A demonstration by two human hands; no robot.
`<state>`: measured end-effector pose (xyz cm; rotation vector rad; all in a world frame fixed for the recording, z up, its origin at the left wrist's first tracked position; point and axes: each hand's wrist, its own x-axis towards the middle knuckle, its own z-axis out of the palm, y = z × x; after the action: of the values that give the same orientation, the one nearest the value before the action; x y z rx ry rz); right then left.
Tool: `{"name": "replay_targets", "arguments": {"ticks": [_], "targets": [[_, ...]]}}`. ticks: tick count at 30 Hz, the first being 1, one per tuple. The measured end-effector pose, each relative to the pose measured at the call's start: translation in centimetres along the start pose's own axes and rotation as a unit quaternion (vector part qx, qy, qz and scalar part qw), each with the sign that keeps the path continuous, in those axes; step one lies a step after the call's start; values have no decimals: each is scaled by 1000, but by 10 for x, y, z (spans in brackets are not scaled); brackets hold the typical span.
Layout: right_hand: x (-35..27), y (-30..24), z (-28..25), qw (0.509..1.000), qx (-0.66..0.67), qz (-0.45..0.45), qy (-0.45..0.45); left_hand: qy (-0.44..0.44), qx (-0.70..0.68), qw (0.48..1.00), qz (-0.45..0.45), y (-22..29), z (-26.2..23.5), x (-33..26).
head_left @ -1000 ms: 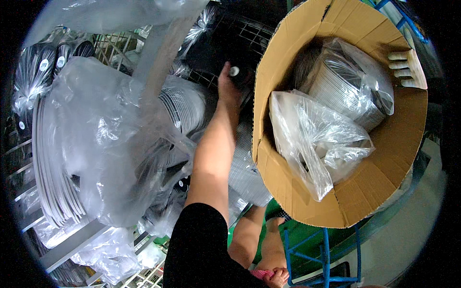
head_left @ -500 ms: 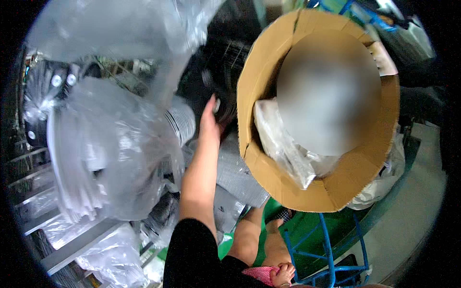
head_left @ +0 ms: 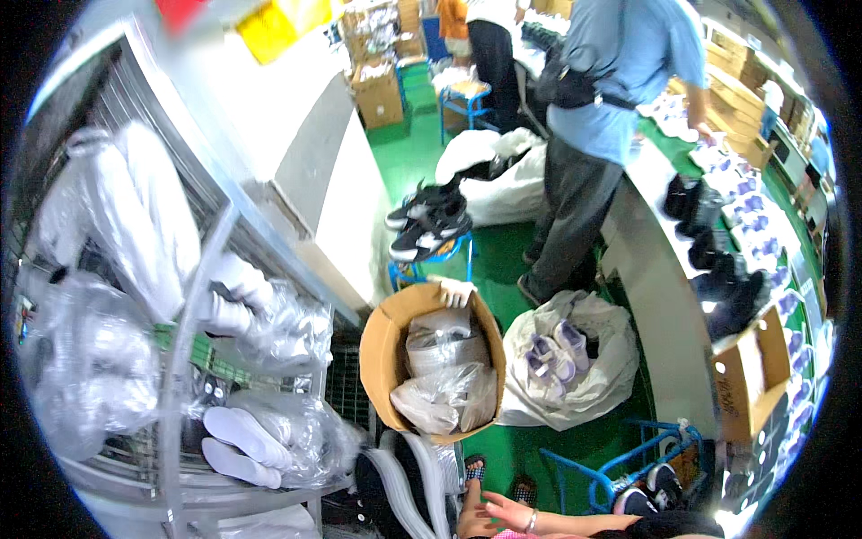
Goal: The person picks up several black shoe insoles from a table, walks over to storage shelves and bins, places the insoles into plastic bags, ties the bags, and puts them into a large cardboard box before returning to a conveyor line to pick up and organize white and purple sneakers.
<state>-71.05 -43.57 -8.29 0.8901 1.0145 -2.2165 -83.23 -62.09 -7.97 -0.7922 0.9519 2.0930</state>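
Note:
My right hand (head_left: 507, 514) comes in from the lower right, a bracelet on its wrist. Its fingers are spread and hold nothing; it hovers over my lap, near pink checked fabric. Out of the picture is my left hand. Beyond my feet stands an open cardboard carton (head_left: 377, 364) with bundles in clear plastic bags (head_left: 444, 400) inside. What looks like a white glove (head_left: 453, 291) hangs over its far rim. Left of the carton, bagged white insoles (head_left: 247, 440) lie on a metal rack (head_left: 175, 404), and long curved black-and-white stacks (head_left: 417, 485) stand at its near end.
A white sack (head_left: 575, 395) holding pale shoes sits right of the carton. Black shoes (head_left: 431, 225) rest on a blue stool behind it. A blue metal frame (head_left: 584, 476) stands near my right side. A person (head_left: 584, 135) works at a shoe-lined bench (head_left: 651, 296).
My left arm, stretched toward the rack before, has left the picture. The view has swung up and widened, so the carton appears smaller and lower. My right hand has come off my lap, fingers spread.

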Motion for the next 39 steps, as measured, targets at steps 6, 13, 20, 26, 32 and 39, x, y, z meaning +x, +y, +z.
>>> {"name": "replay_targets", "arguments": {"ticks": [6,13,20,26,32,39], "targets": [[-45,-19,-5,978,161,-131,-26,-240,399,869,-166,-15,100,-68],[-218,-76,-4,895,86,-431,80,-361,647,653,-155,-44,181,-120],[-322,-4,-2,685,229,-642,256,-546,589,561,-201,-90,251,-157],[-367,109,18,551,346,-661,375,-594,613,440,-279,-188,258,-244],[-463,252,5,404,442,-647,471,-642,594,327,-358,-349,231,-350],[-584,395,-26,204,531,-644,512,-656,572,266,-414,-521,206,-462]]}}
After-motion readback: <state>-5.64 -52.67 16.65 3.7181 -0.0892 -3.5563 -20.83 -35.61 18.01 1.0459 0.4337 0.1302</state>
